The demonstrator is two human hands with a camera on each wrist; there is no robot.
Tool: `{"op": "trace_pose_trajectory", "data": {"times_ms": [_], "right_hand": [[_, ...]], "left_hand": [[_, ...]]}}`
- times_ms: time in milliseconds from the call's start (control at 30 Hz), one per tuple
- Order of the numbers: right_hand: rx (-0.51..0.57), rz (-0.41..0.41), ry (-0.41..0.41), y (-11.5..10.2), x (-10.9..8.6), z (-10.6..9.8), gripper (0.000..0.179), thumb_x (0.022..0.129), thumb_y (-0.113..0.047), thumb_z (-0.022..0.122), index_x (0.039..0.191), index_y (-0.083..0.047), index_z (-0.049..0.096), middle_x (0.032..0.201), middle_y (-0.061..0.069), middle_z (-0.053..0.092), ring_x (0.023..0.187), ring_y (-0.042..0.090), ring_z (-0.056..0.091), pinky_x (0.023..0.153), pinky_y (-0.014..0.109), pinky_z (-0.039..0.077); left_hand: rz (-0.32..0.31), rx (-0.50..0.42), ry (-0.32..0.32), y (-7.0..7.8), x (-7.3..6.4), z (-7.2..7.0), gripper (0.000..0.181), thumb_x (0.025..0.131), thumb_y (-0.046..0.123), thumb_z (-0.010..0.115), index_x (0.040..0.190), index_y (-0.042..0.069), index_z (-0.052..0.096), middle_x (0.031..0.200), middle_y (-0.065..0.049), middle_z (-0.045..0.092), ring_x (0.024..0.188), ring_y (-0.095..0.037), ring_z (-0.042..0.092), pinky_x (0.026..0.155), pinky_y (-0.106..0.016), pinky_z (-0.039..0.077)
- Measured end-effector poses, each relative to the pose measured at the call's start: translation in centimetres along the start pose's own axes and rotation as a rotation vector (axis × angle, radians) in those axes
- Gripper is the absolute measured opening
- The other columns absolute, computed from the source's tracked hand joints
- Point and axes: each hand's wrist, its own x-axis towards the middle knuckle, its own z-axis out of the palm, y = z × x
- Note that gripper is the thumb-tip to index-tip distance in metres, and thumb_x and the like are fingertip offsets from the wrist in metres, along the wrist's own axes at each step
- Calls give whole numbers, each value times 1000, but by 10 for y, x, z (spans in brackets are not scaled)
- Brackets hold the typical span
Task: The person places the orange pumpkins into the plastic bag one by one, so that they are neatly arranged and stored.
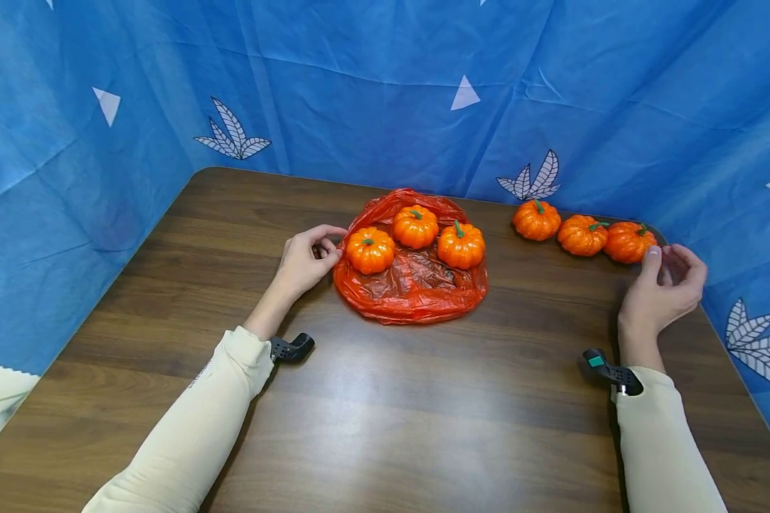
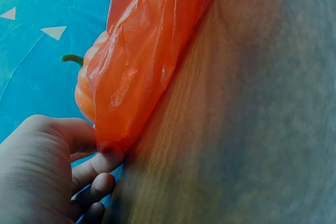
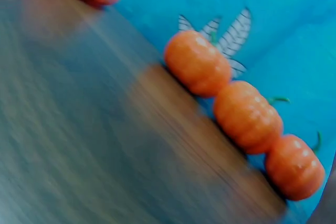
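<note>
A red plastic bag (image 1: 417, 306) lies spread on the table with its mouth wide, and three small orange pumpkins (image 1: 370, 251) with green stems sit in it. My left hand (image 1: 304, 260) pinches the bag's left edge between thumb and fingers; the left wrist view shows the film (image 2: 136, 72) rising from that grip. Three more pumpkins (image 1: 582, 235) stand in a row at the back right. My right hand (image 1: 664, 288) is just in front of the rightmost pumpkin (image 1: 629, 243), fingers loosely bent. No fingers show around that pumpkin (image 3: 295, 167) in the right wrist view.
The brown wooden table (image 1: 385, 413) has a rounded back edge, with a blue patterned curtain (image 1: 372, 92) hanging behind it and along both sides. The row of pumpkins stands close to the curtain. Each wrist wears a black device (image 1: 293, 348).
</note>
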Motion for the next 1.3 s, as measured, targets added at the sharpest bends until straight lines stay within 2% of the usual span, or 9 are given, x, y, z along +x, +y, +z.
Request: {"op": "trace_pose_trajectory", "data": {"times_ms": [167,233,300,433,600,833,1100,1300], "right_hand": [[-61,213,32,17,17,-15,39,97,-31,77,131,-16,65,123,-8,61,115,4,55,107,17,38],[-112,277,7,23,22,-17,45,96,-37,77,134,-20,62,124,-11,58,116,1,53,107,16,37],[-167,307,-33,26,25,-18,50,95,-40,77,138,-22,58,126,-13,56,118,0,51,111,16,35],[-280,288,-101,31,26,-16,57,96,-44,75,144,-24,53,128,-16,52,122,-1,49,118,21,34],[-382,251,-142,32,27,-15,65,94,-49,75,149,-25,49,134,-16,51,126,-1,46,120,22,33],[-438,242,-214,35,38,-10,74,93,-51,75,155,-28,42,157,-8,45,137,1,43,123,22,30],[-483,191,-331,46,53,-1,80,95,-48,73,162,-29,32,167,-3,35,153,11,35,125,24,27],[-541,145,-402,51,62,-2,81,96,-50,72,162,-32,30,169,-3,32,155,13,32,127,28,26]], "left_hand": [[4,9,5,0,0,0,33,92,7,71,124,12,75,84,-7,71,77,-20,60,70,-23,46],[3,10,5,0,0,0,32,92,7,72,124,12,75,84,-7,71,76,-20,60,69,-22,46],[3,10,5,0,0,0,32,92,6,72,123,12,75,84,-7,71,76,-20,60,69,-22,45],[-2,8,2,1,0,-1,32,92,6,71,123,13,75,83,-8,71,75,-21,59,69,-22,44],[-5,17,3,0,0,-1,31,92,6,71,123,13,75,82,-7,70,75,-20,58,69,-23,44],[0,14,-2,0,0,0,31,93,7,71,123,12,75,83,-7,70,75,-20,59,69,-23,45],[-2,5,1,1,-1,-2,31,93,6,71,123,12,75,83,-8,70,75,-21,58,69,-22,44],[0,2,-1,0,0,1,31,93,7,72,123,12,75,84,-7,71,76,-21,59,69,-22,46]]}}
